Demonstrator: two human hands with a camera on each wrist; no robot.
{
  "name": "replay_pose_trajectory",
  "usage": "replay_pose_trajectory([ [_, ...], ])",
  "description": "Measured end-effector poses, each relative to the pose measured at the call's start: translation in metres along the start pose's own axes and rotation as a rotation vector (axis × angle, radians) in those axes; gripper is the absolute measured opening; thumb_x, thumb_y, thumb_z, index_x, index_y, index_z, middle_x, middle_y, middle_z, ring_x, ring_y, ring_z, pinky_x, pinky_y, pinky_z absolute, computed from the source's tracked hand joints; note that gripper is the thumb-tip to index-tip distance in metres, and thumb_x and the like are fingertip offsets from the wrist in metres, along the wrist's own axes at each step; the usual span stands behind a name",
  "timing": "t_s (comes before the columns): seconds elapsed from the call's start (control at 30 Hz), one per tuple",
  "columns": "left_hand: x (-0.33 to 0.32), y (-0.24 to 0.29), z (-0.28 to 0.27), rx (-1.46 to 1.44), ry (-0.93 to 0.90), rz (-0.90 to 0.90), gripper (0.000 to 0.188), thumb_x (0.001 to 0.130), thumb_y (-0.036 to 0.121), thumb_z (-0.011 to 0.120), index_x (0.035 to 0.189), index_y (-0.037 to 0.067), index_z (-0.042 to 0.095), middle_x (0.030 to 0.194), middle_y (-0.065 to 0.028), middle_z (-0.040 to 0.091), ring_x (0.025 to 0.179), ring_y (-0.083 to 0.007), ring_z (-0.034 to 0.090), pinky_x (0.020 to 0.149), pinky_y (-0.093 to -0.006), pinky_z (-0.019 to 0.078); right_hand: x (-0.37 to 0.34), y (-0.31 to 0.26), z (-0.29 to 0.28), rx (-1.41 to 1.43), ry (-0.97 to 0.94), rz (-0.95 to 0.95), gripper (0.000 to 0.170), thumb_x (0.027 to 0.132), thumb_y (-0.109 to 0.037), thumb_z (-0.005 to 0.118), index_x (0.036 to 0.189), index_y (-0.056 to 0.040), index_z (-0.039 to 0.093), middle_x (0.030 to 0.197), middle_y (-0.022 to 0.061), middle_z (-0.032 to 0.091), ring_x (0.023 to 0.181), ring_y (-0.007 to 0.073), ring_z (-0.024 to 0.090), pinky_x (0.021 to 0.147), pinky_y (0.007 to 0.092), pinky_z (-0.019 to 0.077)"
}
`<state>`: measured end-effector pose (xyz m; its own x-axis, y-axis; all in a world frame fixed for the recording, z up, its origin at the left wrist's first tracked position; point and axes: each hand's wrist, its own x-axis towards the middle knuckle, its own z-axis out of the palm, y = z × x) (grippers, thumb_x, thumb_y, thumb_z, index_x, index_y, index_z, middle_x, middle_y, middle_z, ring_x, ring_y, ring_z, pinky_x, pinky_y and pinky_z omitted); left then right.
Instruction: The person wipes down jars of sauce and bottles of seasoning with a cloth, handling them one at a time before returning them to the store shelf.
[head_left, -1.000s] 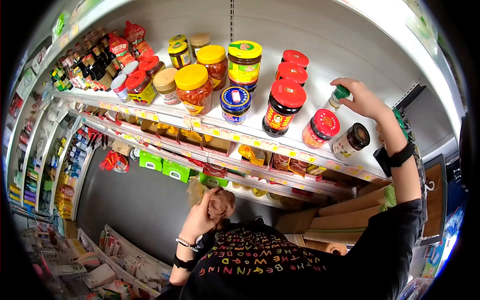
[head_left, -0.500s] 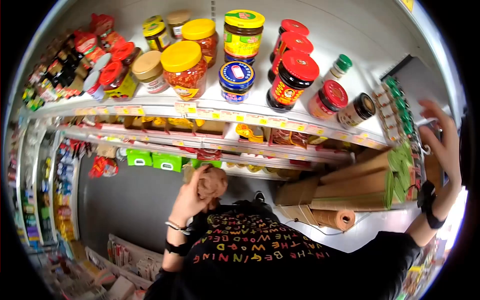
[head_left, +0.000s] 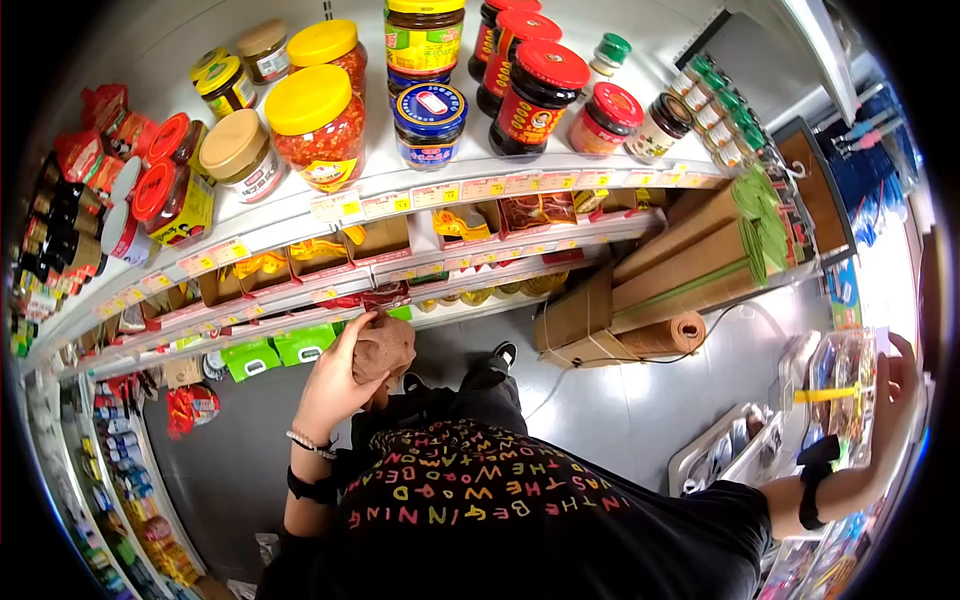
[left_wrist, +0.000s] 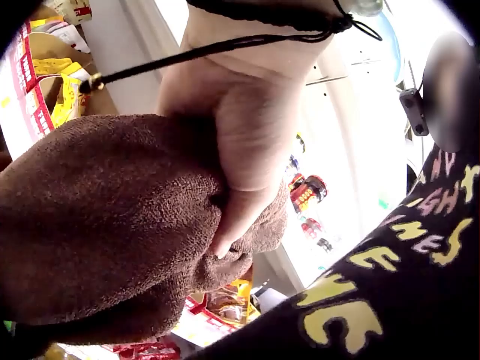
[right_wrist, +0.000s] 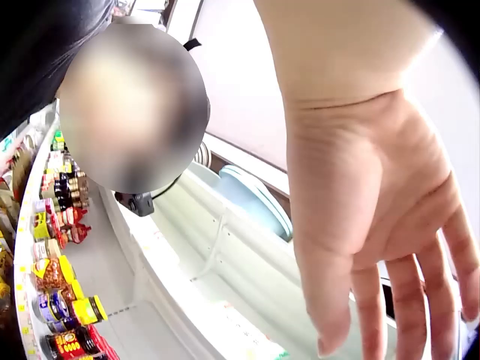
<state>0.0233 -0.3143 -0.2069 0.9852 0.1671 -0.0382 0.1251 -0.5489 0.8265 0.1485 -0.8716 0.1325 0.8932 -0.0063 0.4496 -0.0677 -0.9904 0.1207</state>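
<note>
Brown cloth (head_left: 384, 352): just left of centre in my head view, bunched up in the left hand (head_left: 335, 392); it fills much of the left half of my left wrist view.
Left grip: clamped on the cloth, thumb pressed against a fold.
Right hand (head_left: 893, 395): at the right edge of my head view, beside a clear package with a yellow strip (head_left: 838, 395).
Right grip: apart; my right wrist feed shows the palm, with the fingers nearly straight and spaced.
Shelf (head_left: 478, 142): white, across the top of my head view, price labels along its front edge.
Jars, upper middle: I count 3 tall red-lidded jars (head_left: 533, 112) in a row, a blue-lidded jar (head_left: 430, 130) to their left and a small red-lidded jar (head_left: 603, 122) to their right.
Bottles, upper right: green-capped bottles (head_left: 722, 122) packed side by side.
Floor (head_left: 600, 410): grey, mid-frame, with a brown roll (head_left: 665, 335) beside a cardboard box (head_left: 575, 318).
</note>
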Motion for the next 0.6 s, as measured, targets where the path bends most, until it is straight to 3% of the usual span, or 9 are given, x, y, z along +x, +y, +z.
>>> replay_pose_trajectory([
  [0.03,0.001,-0.001,-0.001,0.0,-0.017,0.013,0.076,0.071,0.009,0.078,0.138,0.009,0.041,0.124,-0.0211,0.059,0.116,-0.0393,0.057,0.095,-0.0425,0.0489,-0.006,-0.005,0.006,0.079,-0.028,0.028,0.035,0.097,-0.014,0.058,0.132,-0.0139,0.056,0.075,0.0034,0.059,0.074,0.0127,0.058,0.068,0.028,0.0481],
  [0.07,0.0,-0.002,-0.001,-0.021,-0.026,0.001,0.076,0.071,0.009,0.078,0.138,0.009,0.041,0.124,-0.021,0.059,0.116,-0.0395,0.057,0.095,-0.0424,0.0486,-0.006,0.009,0.031,0.166,-0.013,-0.082,0.035,0.097,-0.013,0.058,0.132,-0.0116,0.055,0.084,0.0046,0.062,0.076,0.0141,0.058,0.069,0.0275,0.0486],
  [0.1,0.0,-0.003,0.001,-0.044,-0.028,-0.012,0.076,0.071,0.01,0.079,0.138,0.008,0.041,0.124,-0.021,0.059,0.116,-0.0397,0.057,0.096,-0.0424,0.0484,-0.008,-0.013,0.035,0.168,-0.164,0.004,0.033,0.095,-0.014,0.06,0.127,-0.0112,0.059,0.098,0.0077,0.065,0.086,0.0165,0.062,0.071,0.031,0.0502],
  [0.17,0.0,-0.007,0.004,-0.061,-0.035,-0.004,0.077,0.073,0.012,0.079,0.139,0.008,0.04,0.125,-0.0212,0.059,0.116,-0.0394,0.057,0.096,-0.0417,0.0482,-0.014,-0.025,0.069,0.051,-0.365,0.11,0.039,0.088,-0.012,0.066,0.125,-0.0071,0.058,0.096,0.0118,0.066,0.082,0.0202,0.063,0.072,0.0328,0.0506],
  [0.2,0.001,-0.011,0.008,-0.028,-0.012,0.088,0.077,0.073,0.014,0.078,0.14,0.01,0.04,0.123,-0.0222,0.059,0.113,-0.0399,0.058,0.094,-0.0425,0.0489,-0.018,-0.038,0.079,0.07,-0.477,0.059,0.04,0.086,-0.01,0.068,0.124,-0.0058,0.058,0.092,0.0131,0.066,0.081,0.0208,0.063,0.071,0.0335,0.0501],
  [0.23,0.0,-0.016,0.006,0.024,0.029,0.166,0.076,0.074,0.016,0.077,0.14,0.012,0.039,0.121,-0.0232,0.06,0.11,-0.0404,0.06,0.093,-0.0432,0.0496,-0.026,-0.06,0.088,0.266,-0.523,0.039,0.042,0.084,-0.008,0.07,0.124,-0.0058,0.058,0.089,0.0128,0.066,0.081,0.0206,0.063,0.072,0.0328,0.0499],
  [0.3,-0.002,-0.01,0.001,-0.015,-0.036,0.063,0.076,0.077,0.022,0.077,0.142,0.011,0.038,0.123,-0.0222,0.06,0.106,-0.0393,0.062,0.091,-0.0435,0.0502,-0.032,-0.119,0.096,0.46,-0.612,-0.172,0.046,0.079,-0.005,0.069,0.124,-0.0049,0.058,0.092,0.0123,0.067,0.081,0.0221,0.063,0.075,0.0339,0.0498],
  [0.43,0.0,0.006,-0.005,-0.107,0.159,0.116,0.074,0.077,0.021,0.078,0.139,0.011,0.039,0.125,-0.0211,0.06,0.111,-0.0361,0.062,0.095,-0.0411,0.0496,-0.042,-0.225,0.113,0.68,-0.706,-0.582,0.049,0.075,-0.004,0.07,0.122,0.0014,0.058,0.11,0.018,0.065,0.098,0.0298,0.063,0.086,0.0372,0.0504],
  [0.6,0.002,0.037,-0.012,-0.228,0.456,0.227,0.08,0.077,0.015,0.08,0.14,0.003,0.032,0.133,-0.0183,0.05,0.123,-0.0298,0.053,0.102,-0.0397,0.0439,-0.066,-0.35,0.159,1.059,-0.856,-1.058,0.086,0.07,-0.013,0.081,0.143,-0.0034,0.036,0.141,0.0219,0.043,0.129,0.0355,0.046,0.105,0.0406,0.0413],
])
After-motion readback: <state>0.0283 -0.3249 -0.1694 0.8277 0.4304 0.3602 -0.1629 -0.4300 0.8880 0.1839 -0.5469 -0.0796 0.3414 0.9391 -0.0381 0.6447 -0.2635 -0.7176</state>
